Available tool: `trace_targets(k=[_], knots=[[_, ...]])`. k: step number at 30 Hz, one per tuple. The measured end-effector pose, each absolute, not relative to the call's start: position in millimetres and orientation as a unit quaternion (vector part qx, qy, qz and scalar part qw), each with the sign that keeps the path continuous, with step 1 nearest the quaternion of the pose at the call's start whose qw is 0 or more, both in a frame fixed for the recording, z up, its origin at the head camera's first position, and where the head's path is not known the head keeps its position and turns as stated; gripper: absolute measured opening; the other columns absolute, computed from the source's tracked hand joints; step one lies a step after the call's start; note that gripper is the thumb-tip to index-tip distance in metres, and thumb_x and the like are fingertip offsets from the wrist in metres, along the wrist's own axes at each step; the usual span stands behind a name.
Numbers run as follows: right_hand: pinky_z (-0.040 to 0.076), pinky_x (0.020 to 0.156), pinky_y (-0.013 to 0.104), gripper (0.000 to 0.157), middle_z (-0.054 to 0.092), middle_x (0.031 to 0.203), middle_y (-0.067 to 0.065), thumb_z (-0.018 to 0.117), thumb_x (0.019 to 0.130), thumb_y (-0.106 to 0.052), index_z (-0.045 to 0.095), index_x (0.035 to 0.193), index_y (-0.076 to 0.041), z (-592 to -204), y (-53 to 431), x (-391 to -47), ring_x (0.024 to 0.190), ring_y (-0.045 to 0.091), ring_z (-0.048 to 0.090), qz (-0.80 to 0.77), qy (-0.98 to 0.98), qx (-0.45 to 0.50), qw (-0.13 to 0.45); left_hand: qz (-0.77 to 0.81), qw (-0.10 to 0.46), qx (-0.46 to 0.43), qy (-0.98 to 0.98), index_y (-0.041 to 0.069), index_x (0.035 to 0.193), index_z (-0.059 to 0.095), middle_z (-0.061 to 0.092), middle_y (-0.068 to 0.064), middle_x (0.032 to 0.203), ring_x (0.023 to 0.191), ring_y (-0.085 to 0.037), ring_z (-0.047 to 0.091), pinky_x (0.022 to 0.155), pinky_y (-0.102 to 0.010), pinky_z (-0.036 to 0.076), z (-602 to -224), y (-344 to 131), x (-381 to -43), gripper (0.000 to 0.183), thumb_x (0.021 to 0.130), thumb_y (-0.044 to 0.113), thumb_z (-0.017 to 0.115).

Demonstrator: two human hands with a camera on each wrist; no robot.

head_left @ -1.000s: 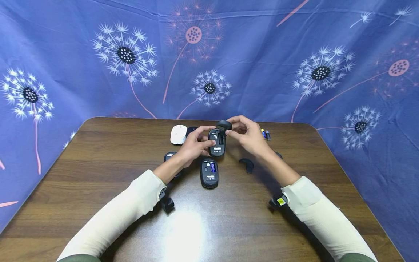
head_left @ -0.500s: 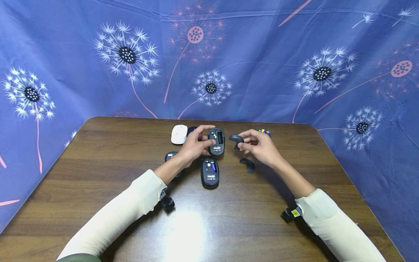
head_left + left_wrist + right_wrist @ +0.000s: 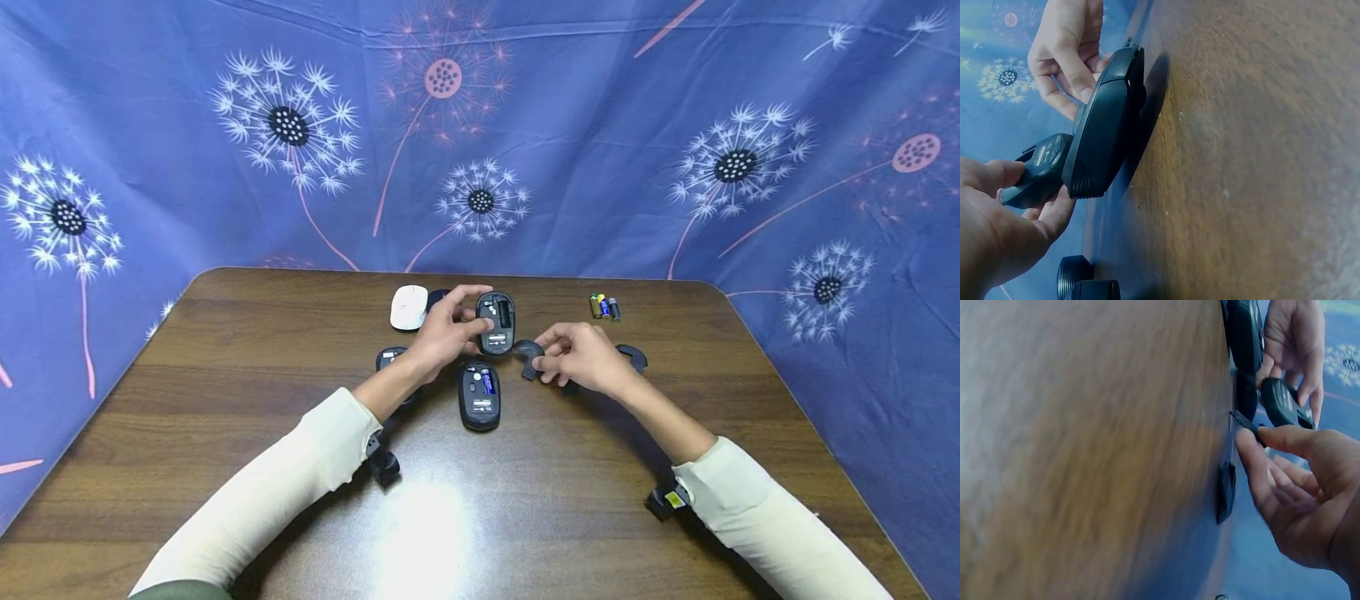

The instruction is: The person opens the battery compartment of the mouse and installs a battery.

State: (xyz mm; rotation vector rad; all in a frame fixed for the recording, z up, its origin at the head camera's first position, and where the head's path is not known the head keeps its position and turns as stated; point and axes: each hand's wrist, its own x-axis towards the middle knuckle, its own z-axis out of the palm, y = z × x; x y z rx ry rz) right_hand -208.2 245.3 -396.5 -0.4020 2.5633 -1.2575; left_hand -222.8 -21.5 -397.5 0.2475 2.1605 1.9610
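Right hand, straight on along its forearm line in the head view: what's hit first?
Probably the black oval mouse with the open battery slot, held by the left hand; the curved black cover in the right hand would likely lead. Depth is unclear, so it might pass beneath.

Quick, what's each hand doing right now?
Left hand: holding a black mouse, underside showing.
Right hand: pinching a curved black cover.
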Motion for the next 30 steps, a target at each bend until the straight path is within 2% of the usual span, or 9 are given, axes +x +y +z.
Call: trace_targets(k=[3,7,15,25,30], knots=[[0.059,0.055,0.029,0.028,0.083,0.087,0.008,0.085,0.101,-0.019,0.079,0.121,-0.002,-394,239,-208,0.068,0.018,0.075,-0.38,0.906,-0.135,0.126,0.666,0.107,0.083,0.733,0.021,0.166,0.055,0.065,-0.012,0.117,0.093,-0.018,0.074,0.092,-0.053,0.073,-397,-21,-223,0.06,0.11,0.006,0.071],[0.05,0.054,0.026,0.032,0.08,0.079,0.004,0.086,0.1,-0.027,0.082,0.121,-0.004,-390,233,-207,0.063,0.016,0.07,-0.338,0.922,-0.135,0.133,0.667,0.106,0.082,0.733,0.024,0.164,0.057,0.063,-0.011,0.116,0.092,-0.019,0.073,0.09,-0.05,0.073,-398,-21,-223,0.059,0.11,0.006,0.072],[0.057,0.051,0.03,0.034,0.079,0.078,0.008,0.083,0.104,-0.028,0.082,0.126,-0.002,-391,238,-204,0.06,0.018,0.07,-0.352,0.918,-0.133,0.128,0.657,0.113,0.096,0.739,0.023,0.165,0.057,0.065,-0.015,0.121,0.091,-0.02,0.073,0.085,-0.041,0.073,-402,-22,-224,0.059,0.11,0.007,0.072],[0.053,0.045,0.03,0.024,0.076,0.076,0.008,0.079,0.107,-0.03,0.085,0.118,-0.009,-392,261,-205,0.057,0.018,0.067,-0.356,0.921,-0.133,0.081,0.659,0.112,0.105,0.736,0.025,0.163,0.059,0.069,-0.02,0.127,0.09,-0.02,0.075,0.08,-0.035,0.073,-402,-22,-225,0.059,0.109,0.007,0.073],[0.052,0.045,0.031,0.037,0.082,0.084,0.007,0.077,0.109,-0.032,0.078,0.137,-0.008,-391,279,-208,0.063,0.021,0.07,-0.352,0.926,-0.119,0.067,0.658,0.116,0.104,0.737,0.025,0.164,0.058,0.067,-0.019,0.127,0.091,-0.019,0.074,0.079,-0.034,0.072,-402,-21,-224,0.059,0.109,0.008,0.073]])
